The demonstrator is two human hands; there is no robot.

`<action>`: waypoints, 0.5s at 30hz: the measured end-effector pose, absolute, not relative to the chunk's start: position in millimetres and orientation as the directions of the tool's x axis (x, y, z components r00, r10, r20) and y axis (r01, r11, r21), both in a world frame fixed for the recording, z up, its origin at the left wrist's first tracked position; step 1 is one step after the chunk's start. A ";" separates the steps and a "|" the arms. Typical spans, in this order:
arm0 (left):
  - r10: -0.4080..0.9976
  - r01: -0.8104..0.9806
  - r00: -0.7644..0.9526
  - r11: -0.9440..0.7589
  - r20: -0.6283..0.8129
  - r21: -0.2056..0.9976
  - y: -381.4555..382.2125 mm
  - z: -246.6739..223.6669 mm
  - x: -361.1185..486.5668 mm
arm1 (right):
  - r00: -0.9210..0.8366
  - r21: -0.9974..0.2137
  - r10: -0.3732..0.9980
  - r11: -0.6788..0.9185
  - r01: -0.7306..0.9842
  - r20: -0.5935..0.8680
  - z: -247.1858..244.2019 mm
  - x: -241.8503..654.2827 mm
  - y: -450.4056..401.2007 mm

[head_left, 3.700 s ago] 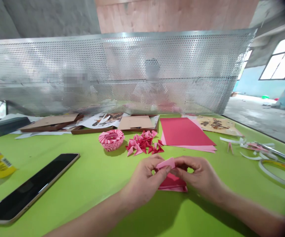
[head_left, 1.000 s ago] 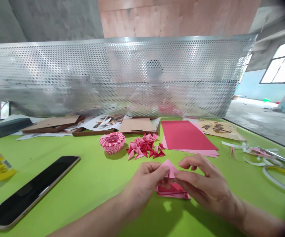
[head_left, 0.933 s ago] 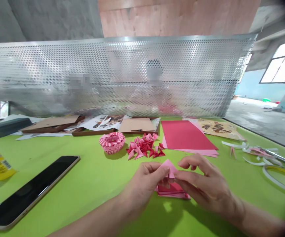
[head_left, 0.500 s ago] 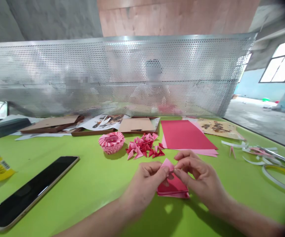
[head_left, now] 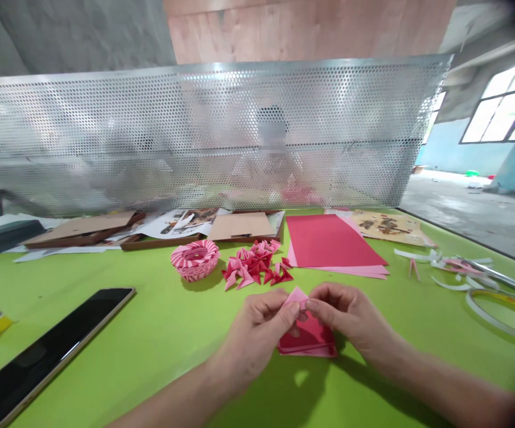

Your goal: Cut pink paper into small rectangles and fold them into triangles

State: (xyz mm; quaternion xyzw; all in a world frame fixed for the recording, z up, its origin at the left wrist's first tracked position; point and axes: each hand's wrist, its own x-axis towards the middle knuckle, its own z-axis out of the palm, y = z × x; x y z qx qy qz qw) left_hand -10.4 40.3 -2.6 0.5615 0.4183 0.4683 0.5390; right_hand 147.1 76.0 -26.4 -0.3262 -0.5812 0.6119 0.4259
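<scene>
Head view: the left hand [head_left: 257, 336] and right hand [head_left: 350, 318] pinch a small pink paper triangle [head_left: 296, 295] between their fingertips, holding it up off the stack of red paper slips [head_left: 307, 340] on the green counter [head_left: 159, 339], with folded paper units [head_left: 252, 267] kept within reach.

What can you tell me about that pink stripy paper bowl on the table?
It's a little round paper bowl, built from many small folded pieces of pink-and-white striped paper packed in rings. It's wider at the rim and narrower at the base. It sits upright with its open top facing up on the green table, just beside a pile of folded red and pink paper pieces.
</scene>
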 end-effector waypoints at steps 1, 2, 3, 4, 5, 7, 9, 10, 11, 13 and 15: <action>0.972 -0.035 0.222 -0.075 0.081 0.997 41.0 -3.3 -10.9 | -0.433 -0.991 0.896 0.045 -0.126 0.096 -25.9 147.8 76.2; 0.969 -0.041 0.232 -0.072 0.079 0.997 41.5 -4.1 -11.3 | -0.431 -0.991 0.896 0.059 -0.119 0.105 -25.7 148.5 76.5; 0.968 -0.050 0.243 -0.059 0.069 0.997 41.9 -4.7 -11.4 | -0.421 -0.989 0.898 0.082 -0.121 0.126 -25.8 149.1 76.8; 0.966 -0.063 0.254 -0.039 0.054 0.997 42.2 -5.2 -11.4 | -0.414 -0.986 0.897 0.112 -0.124 0.154 -26.3 149.6 77.1; 0.963 -0.078 0.267 -0.015 0.035 0.997 42.3 -5.5 -11.2 | -0.417 -0.982 0.890 0.144 -0.125 0.183 -26.9 150.2 77.2; 0.961 -0.099 0.277 0.019 0.010 0.995 42.0 -5.4 -10.6 | -0.441 -0.972 0.867 0.207 -0.109 0.234 -28.1 151.2 76.7; 0.965 -0.091 0.262 0.032 -0.007 0.995 41.1 -5.1 -10.4 | -0.469 -0.961 0.840 0.267 -0.076 0.271 -28.4 152.2 74.7; 0.968 -0.080 0.250 0.036 -0.015 0.996 40.6 -5.0 -10.6 | -0.479 -0.955 0.831 0.289 -0.060 0.282 -28.0 152.7 73.3; 0.970 -0.070 0.242 0.038 -0.020 0.997 40.1 -4.9 -11.1 | -0.491 -0.952 0.823 0.302 -0.049 0.286 -27.2 153.2 72.0; 0.970 -0.076 0.241 0.041 -0.021 0.996 39.4 -5.1 -12.4 | -0.510 -0.952 0.813 0.304 -0.036 0.279 -24.9 154.3 70.0; 0.969 -0.103 0.247 0.042 -0.016 0.994 39.3 -5.3 -13.9 | -0.506 -0.953 0.820 0.301 -0.017 0.268 -22.2 155.5 69.7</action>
